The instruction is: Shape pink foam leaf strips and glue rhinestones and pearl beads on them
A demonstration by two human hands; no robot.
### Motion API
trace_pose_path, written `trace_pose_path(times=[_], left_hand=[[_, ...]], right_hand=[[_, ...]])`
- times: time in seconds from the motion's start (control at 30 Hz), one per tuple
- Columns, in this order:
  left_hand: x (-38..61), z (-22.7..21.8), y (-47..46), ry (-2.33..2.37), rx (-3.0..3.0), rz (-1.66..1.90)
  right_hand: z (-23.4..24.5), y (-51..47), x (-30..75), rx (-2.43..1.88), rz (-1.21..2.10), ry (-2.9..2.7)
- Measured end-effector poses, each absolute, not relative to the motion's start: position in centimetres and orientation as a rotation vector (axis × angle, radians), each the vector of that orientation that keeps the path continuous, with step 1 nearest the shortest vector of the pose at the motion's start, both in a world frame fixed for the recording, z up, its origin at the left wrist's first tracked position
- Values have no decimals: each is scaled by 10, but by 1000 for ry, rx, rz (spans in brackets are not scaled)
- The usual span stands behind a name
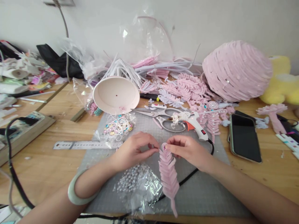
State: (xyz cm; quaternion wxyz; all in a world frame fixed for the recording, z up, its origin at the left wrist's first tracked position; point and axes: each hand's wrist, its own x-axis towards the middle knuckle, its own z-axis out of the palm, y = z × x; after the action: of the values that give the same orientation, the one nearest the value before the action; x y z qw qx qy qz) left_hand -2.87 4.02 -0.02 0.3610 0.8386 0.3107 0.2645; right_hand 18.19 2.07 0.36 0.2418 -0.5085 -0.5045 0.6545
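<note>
A pink chenille feather made of fuzzy stems hangs tip down over the cutting mat, with a round purple-rimmed gem at its top. My right hand pinches the top from the right, thumb beside the gem. From the left, my left hand has thumb and forefinger closed at the top's left edge; its fingertips partly hide what they grip. Below my left hand lies a clear bag of silvery beads. Beyond my hands are scissors and a white glue gun.
The grey cutting mat carries a steel ruler and stringed gems. Behind stand a white bowl, pink chenille pieces and a large pink wrapped form. A phone lies right; a black cable crosses the mat.
</note>
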Motion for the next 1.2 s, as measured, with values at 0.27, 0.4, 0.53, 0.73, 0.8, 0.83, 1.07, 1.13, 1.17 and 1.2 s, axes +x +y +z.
trace_pose_path(times=[0.27,0.4,0.53,0.73,0.8,0.83,1.07,1.13,1.17,1.2], left_hand=[[-27,1,40,887,2148,694],[-26,0,37,951,2178,737],[-23,-3,32,995,2264,841],[-21,-7,27,1080,2264,882],[-22,-5,26,1040,2289,920],[-22,-5,26,1006,2310,943],[-22,-4,26,824,2456,969],[-23,-4,27,794,2522,977],[-23,-4,27,778,2554,987],[-24,-3,28,765,2579,994]], right_hand=[[1,20,180,-1418,1795,-1330],[2,17,176,-1416,1776,-1291],[2,12,172,-1406,1783,-1245],[3,13,172,-1416,1721,-1129],[4,14,172,-1420,1719,-1086],[5,14,172,-1419,1721,-1077],[7,15,172,-1434,1712,-1121],[7,16,173,-1429,1726,-1128],[7,16,173,-1426,1737,-1131],[6,16,173,-1423,1746,-1132]])
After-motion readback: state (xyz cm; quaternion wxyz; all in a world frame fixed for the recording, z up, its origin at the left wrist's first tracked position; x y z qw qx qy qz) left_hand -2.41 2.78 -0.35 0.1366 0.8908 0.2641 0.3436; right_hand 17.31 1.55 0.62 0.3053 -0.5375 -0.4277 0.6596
